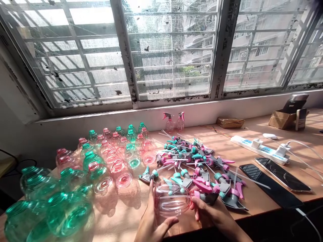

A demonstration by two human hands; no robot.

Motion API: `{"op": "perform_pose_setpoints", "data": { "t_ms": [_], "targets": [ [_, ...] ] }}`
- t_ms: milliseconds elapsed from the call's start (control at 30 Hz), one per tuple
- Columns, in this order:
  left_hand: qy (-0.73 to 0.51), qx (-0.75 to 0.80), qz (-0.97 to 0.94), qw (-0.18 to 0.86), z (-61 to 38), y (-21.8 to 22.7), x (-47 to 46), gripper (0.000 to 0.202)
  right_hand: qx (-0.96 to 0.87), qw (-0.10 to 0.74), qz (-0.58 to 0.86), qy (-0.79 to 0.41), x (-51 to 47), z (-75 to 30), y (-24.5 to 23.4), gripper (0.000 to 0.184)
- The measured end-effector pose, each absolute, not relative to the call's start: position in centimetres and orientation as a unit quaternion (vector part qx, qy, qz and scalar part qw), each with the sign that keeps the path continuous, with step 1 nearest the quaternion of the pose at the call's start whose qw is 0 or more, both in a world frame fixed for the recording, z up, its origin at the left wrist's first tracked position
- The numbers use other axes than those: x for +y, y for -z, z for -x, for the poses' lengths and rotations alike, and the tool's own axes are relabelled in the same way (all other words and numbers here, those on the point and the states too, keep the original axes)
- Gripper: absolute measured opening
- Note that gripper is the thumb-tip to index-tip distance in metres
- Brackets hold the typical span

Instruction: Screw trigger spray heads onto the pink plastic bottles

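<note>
A clear pink bottle (171, 201) lies sideways above the table's front edge. My left hand (151, 218) is wrapped around its base end, thumb along the underside. At the neck end, my right hand (205, 208) has its fingers closed at the pink collar of a trigger spray head (210, 197) with a grey body. The collar lines up with the bottle's mouth; how far it is screwed on cannot be made out. Just beyond the bottle, a loose grey-and-teal spray head (148, 175) rests on the table. A pile of pink, teal and grey spray heads (186, 153) lies behind.
Rows of open green bottles (70, 213) and pink bottles (121, 173) cover the left side. Two pink bottles with spray heads (170, 124) stand by the wall. Rightward are two phones (282, 174), a power strip (259, 149) with cables, and a cardboard box (280, 119).
</note>
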State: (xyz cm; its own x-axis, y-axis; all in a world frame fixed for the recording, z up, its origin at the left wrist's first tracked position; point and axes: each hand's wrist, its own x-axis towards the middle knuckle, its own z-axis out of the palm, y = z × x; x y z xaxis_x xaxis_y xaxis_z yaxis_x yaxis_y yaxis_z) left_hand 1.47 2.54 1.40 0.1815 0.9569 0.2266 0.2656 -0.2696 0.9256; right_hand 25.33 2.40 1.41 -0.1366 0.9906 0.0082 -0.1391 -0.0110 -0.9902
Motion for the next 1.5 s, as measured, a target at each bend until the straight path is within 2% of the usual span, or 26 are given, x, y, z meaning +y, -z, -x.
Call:
{"op": "perform_pose_setpoints", "data": {
  "t_ms": [167, 267, 433, 667, 800, 933, 1067, 1200, 1500],
  "targets": [
    [-0.446, 0.455, -0.654, 0.408, -1.3, -1.2, 2.8, 0.084, -0.492, 0.464, 0.453, -0.581, 2.2, -25.6, -1.1, 0.051],
    [-0.453, 0.463, -0.658, 0.383, -1.2, -1.3, 2.7, 0.08, -0.486, 0.47, 0.446, -0.587, 2.2, -25.5, -1.0, 0.05],
    [-0.444, 0.465, -0.654, 0.397, -1.0, -1.1, 2.6, 0.087, -0.474, 0.492, 0.424, -0.595, 2.3, -25.2, -1.5, 0.05],
    [-0.445, 0.457, -0.619, 0.459, -0.7, -1.0, 2.7, 0.079, -0.487, 0.507, 0.416, -0.577, 2.4, -25.2, -1.3, 0.047],
    [-0.445, 0.434, -0.647, 0.442, -0.7, -1.2, 2.7, 0.086, -0.482, 0.523, 0.4, -0.579, 2.5, -25.5, -0.8, 0.043],
    [-0.447, 0.435, -0.663, 0.415, -0.8, -1.3, 2.6, 0.081, -0.476, 0.521, 0.396, -0.587, 2.4, -25.4, -0.8, 0.043],
    [-0.435, 0.445, -0.644, 0.446, -0.8, -1.5, 2.6, 0.086, -0.452, 0.529, 0.4, -0.597, 2.3, -25.2, -1.1, 0.045],
    [-0.443, 0.433, -0.618, 0.485, -0.7, -1.7, 2.6, 0.083, -0.476, 0.513, 0.404, -0.589, 2.3, -25.1, -1.3, 0.044],
    [-0.449, 0.411, -0.633, 0.478, -0.6, -1.2, 2.4, 0.088, -0.514, 0.466, 0.428, -0.579, 2.8, -25.8, -0.1, 0.053]
  ]
}}
